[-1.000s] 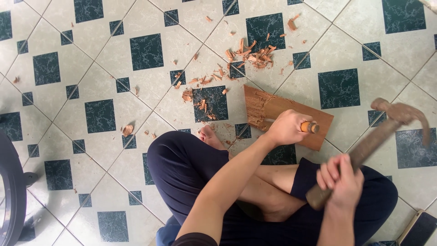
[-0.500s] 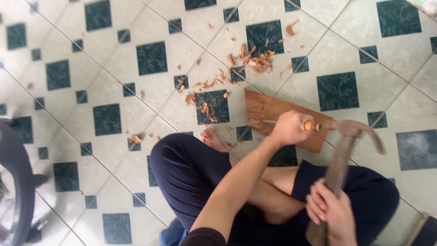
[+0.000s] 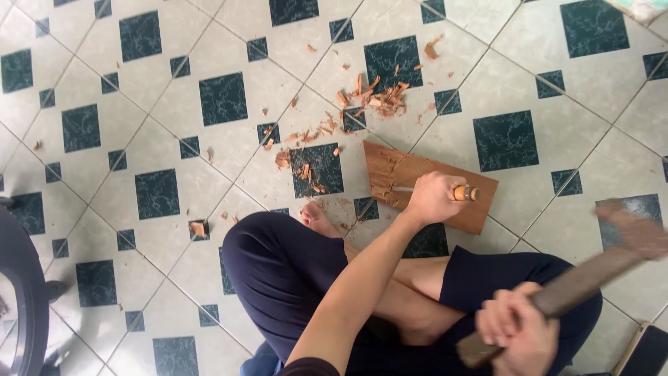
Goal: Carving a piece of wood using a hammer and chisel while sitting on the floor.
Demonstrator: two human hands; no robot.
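Observation:
I sit cross-legged on a tiled floor. My left hand (image 3: 433,197) grips a chisel (image 3: 465,193) with an orange handle, its blade laid against a brown wooden board (image 3: 445,174) that lies flat on the tiles in front of my legs. My right hand (image 3: 516,327) holds the wooden handle of a hammer (image 3: 591,275), whose blurred head sits out to the right, away from the chisel's end. My bare foot (image 3: 316,219) rests just left of the board.
Wood chips (image 3: 376,97) lie scattered on the tiles beyond and left of the board. A single chunk of wood (image 3: 198,228) lies to the left of my knee. A dark curved object (image 3: 21,292) stands at the lower left edge.
The hammer swung in onto the chisel's end half a second ago, and has now drawn back to the right. My left hand has kept the chisel on the board.

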